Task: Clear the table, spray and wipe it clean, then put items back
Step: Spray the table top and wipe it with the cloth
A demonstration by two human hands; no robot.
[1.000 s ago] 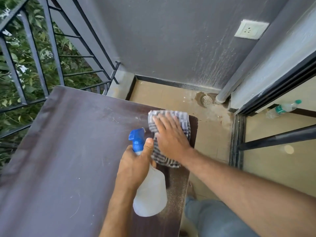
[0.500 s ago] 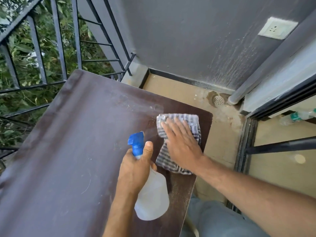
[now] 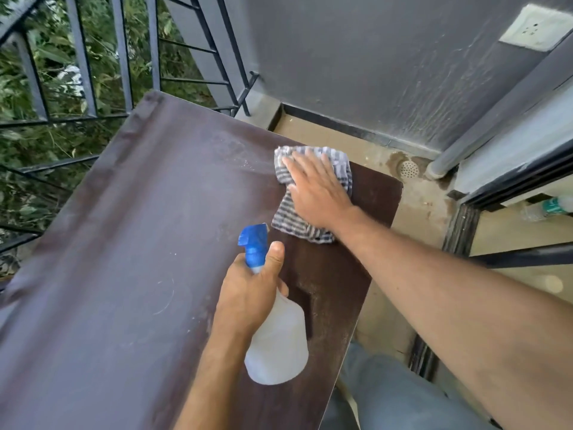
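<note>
Right fingers (image 3: 305,164) flat on striped cloth (image 3: 294,223); left hand (image 3: 248,293) around unlabelled spray bottle (image 3: 276,342).

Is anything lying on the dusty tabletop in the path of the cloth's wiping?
Nothing visible: the dark brown tabletop ahead of the checked grey-and-white cloth under the right hand is bare; the left hand holds the blue-nozzled translucent spray bottle above it.

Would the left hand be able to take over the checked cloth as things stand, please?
Probably not yet: the left hand grips the spray bottle, and the right hand lies flat on the checked cloth.
</note>
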